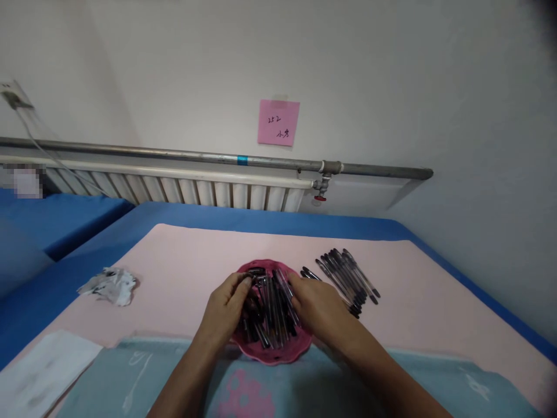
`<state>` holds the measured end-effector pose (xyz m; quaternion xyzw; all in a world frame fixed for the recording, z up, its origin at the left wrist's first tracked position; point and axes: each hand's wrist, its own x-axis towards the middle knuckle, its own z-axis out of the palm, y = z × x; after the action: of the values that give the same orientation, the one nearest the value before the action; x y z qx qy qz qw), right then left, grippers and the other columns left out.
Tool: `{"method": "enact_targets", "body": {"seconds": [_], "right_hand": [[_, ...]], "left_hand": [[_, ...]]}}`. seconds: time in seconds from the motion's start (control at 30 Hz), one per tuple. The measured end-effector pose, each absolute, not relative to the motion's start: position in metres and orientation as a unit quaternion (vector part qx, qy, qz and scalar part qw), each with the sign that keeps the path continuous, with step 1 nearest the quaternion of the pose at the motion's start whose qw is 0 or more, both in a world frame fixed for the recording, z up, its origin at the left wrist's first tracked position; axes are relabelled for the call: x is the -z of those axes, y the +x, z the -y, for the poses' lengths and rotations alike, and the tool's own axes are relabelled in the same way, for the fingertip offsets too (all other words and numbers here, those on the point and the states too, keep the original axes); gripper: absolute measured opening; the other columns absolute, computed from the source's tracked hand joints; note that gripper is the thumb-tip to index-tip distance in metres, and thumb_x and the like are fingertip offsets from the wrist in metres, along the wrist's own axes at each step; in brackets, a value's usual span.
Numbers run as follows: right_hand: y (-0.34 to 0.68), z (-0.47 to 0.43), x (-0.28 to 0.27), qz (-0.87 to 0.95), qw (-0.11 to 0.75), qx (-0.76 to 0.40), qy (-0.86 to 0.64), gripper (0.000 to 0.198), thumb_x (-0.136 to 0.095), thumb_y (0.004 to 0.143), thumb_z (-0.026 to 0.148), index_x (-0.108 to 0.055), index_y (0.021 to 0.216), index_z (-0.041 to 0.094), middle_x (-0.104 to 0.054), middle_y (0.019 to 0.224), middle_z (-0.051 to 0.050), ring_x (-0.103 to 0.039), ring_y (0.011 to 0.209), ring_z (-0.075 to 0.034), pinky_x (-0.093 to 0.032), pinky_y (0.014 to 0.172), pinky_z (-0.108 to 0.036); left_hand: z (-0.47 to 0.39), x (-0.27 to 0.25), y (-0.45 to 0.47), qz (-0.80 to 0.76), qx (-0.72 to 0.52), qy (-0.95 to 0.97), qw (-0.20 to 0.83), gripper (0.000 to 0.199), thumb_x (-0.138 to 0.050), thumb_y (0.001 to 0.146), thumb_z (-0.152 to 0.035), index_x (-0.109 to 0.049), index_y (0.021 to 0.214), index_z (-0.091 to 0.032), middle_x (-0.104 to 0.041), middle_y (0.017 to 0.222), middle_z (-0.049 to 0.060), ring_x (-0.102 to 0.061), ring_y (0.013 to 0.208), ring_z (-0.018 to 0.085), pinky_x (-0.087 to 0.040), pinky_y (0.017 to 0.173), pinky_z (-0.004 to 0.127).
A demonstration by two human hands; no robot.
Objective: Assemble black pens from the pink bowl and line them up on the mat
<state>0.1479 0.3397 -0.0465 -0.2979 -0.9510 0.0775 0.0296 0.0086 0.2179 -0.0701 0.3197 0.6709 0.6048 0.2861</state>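
Note:
A pink scalloped basket [278, 359] holds many clear-barrelled pens [272, 313] with dark caps, lying at mixed angles. At its left side, my left hand [228, 299] is closed, thumb and fingertips together over the pens; a dark piece shows at the fingertips, but I cannot tell what they grip. My right hand [315, 302] reaches over the right rim, its curled fingers against a clear pen [285, 290] at the basket's right side. Just beyond that hand, a row of similar pens [343, 276] lies side by side on the pink tabletop, partly hidden by the hand.
Crumpled paper [111, 285] lies on the left of the pink surface [187, 261], with a white sheet [52, 368] nearer. A teal cloth [143, 377] covers the front edge. Behind are a radiator [209, 191], a metal pipe [174, 154] and a pink note [278, 122] on the wall.

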Motion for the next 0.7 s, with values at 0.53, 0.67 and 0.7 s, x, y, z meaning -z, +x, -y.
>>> {"method": "enact_targets", "body": {"seconds": [0.53,0.67,0.7], "right_hand": [[0.133,-0.317,0.048,0.887,0.152,-0.391,-0.190,0.009,-0.048,0.081,0.017,-0.057,0.079,0.019,-0.064,0.080,-0.002,-0.058,0.074,-0.016,-0.041,0.066,-0.027],[0.131,-0.316,0.062,0.950,0.089,-0.226,-0.195,0.008,-0.051,0.077,0.015,-0.057,0.082,0.017,-0.064,0.084,-0.006,-0.057,0.076,-0.019,-0.037,0.065,-0.029],[0.130,-0.315,0.065,0.960,0.066,-0.195,-0.190,0.012,-0.051,0.075,0.014,-0.058,0.085,0.016,-0.064,0.085,-0.007,-0.057,0.077,-0.020,-0.037,0.064,-0.029]], "left_hand": [[-0.219,0.071,0.012,-0.573,-0.652,0.244,0.432,0.027,-0.065,0.070,-0.042,-0.062,0.080,-0.017,-0.059,0.065,-0.002,-0.052,0.053,0.011,-0.045,0.051,0.023],[-0.216,0.073,0.005,-0.594,-0.664,0.230,0.392,0.028,-0.062,0.073,-0.045,-0.058,0.076,-0.018,-0.055,0.060,-0.004,-0.050,0.050,0.010,-0.044,0.048,0.022],[-0.216,0.073,0.004,-0.603,-0.657,0.233,0.387,0.028,-0.061,0.074,-0.046,-0.059,0.078,-0.018,-0.054,0.059,-0.005,-0.048,0.048,0.010,-0.042,0.046,0.021]]}}
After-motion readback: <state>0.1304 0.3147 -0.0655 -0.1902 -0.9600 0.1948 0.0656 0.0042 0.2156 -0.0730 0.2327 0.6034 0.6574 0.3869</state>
